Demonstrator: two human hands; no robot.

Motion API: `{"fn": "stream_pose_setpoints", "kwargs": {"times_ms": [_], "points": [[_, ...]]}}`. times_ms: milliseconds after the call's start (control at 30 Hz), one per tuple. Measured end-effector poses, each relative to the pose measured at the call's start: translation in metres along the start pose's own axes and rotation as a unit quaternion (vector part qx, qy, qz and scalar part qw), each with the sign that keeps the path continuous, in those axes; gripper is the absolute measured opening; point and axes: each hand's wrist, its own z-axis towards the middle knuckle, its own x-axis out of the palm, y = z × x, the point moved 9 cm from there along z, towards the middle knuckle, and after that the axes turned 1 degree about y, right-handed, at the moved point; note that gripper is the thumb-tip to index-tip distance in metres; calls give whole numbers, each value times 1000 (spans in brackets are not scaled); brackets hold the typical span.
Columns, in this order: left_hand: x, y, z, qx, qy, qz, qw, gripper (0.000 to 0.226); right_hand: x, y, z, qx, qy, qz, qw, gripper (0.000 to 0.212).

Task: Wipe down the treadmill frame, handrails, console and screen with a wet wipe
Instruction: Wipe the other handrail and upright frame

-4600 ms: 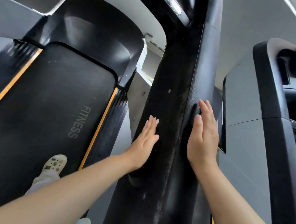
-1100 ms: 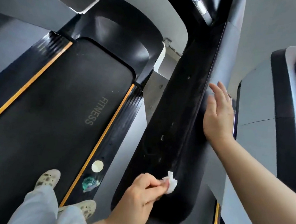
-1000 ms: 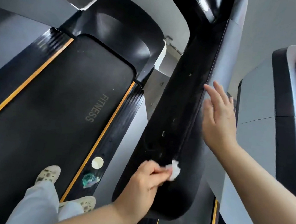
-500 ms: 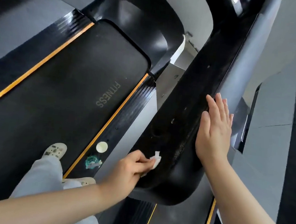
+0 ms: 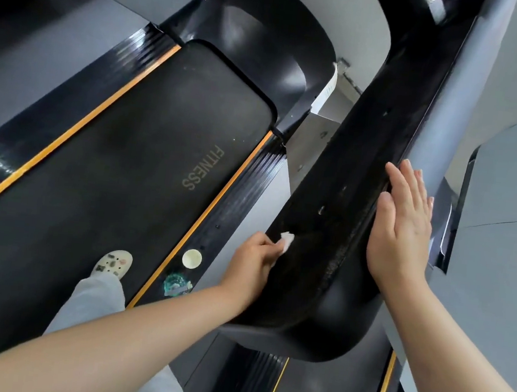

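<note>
- Small white wipe (image 5: 286,241), bunched, pressed against the inner left face of the black handrail (image 5: 339,204), near its rounded near end.
- Pinched by the left hand (image 5: 252,262): fingers curled round the wad, only a crumpled tip showing past them.
- Left forearm reaching in from lower left, crossing over the side rail (image 5: 235,190).
- Right hand (image 5: 402,225) laid flat on the handrail's right edge, further up than the wipe; fingers (image 5: 403,182) straight and together, thumb alongside, gripping nothing.
- Handrail running diagonally from lower centre to upper right; a dusty, gritty streak along its right-hand ridge, a few pale specks on the top face.
- Belt (image 5: 110,164) to the left, black, printed "FITNESS" in grey, orange stripes along both edges.
- Glossy black motor hood (image 5: 260,46) at the belt's far end.
- On the ribbed side rail between belt and handrail: a small round cream lid (image 5: 192,258) and, just beside it toward the near end, a crumpled greenish wrapper (image 5: 176,284); what it holds cannot be told.
- Pale clog (image 5: 113,264) with dark charms standing on the belt, light grey trouser leg (image 5: 93,303) above it.
- Second grey machine (image 5: 500,253) close on the right.
</note>
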Motion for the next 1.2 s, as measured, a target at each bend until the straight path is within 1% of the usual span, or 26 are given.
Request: {"fn": "stream_pose_setpoints", "kwargs": {"times_ms": [33,67,100,133,167,200,233,267,300,333,433,467,500,600,667,733,800,867,933,967,1033,1133,1200], "points": [[3,-13,-4,25,6,-9,1000,23,0,0,0,0,-2,0,1000,56],[7,-25,-10,61,13,9,998,16,0,0,0,0,-3,1,1000,56],[7,-35,-12,98,13,41,994,24,1,-1,0,1,-5,2,1000,56],[6,-37,-12,130,15,99,986,41,1,-1,0,1,-4,2,1000,56],[4,-26,-8,130,23,145,981,52,0,-1,0,1,-3,1,1000,56],[1,-4,-2,98,38,165,981,54,0,-1,0,1,-2,1,1000,56],[-3,20,3,47,43,176,982,50,-1,-1,0,1,-2,1,1000,56],[-9,39,3,4,24,155,988,40,-1,-1,0,0,-1,0,1000,56],[-12,48,0,-21,10,130,991,25,-1,0,0,-2,0,-1,1000,56],[-9,48,-1,-20,2,111,994,16,-1,0,0,-4,0,-3,1000,57],[3,13,-1,59,-4,76,995,15,1,0,-1,-6,3,-8,1000,56],[2,9,5,59,-3,55,997,13,1,1,-2,-7,2,-7,1000,56],[2,14,14,41,5,46,998,12,1,1,-1,-9,0,-4,1000,56],[-3,59,21,-33,13,79,996,22,-1,1,-1,-6,-3,-4,1000,56],[-7,75,5,-57,8,67,996,21,0,3,-2,-11,-3,-6,1000,56],[-5,75,-3,-55,3,51,997,21,0,5,-3,-15,-4,-13,1000,56],[-2,71,9,-56,6,51,997,24,1,6,-3,-18,5,-27,999,56],[2,69,36,-74,13,68,995,33,2,8,0,-29,30,-58,997,58],[7,69,63,-85,27,92,992,37,0,14,6,-64,51,-106,991,61],[9,69,72,-86,32,100,991,33,-2,18,12,-85,53,-128,987,62],[11,65,75,-95,42,77,992,24,-6,25,30,-110,55,-157,980,60],[14,61,62,-114,64,44,990,34,0,27,55,-117,71,-189,972,61],[11,58,53,-104,60,32,992,34,8,23,60,-116,85,-190,971,62]]}}
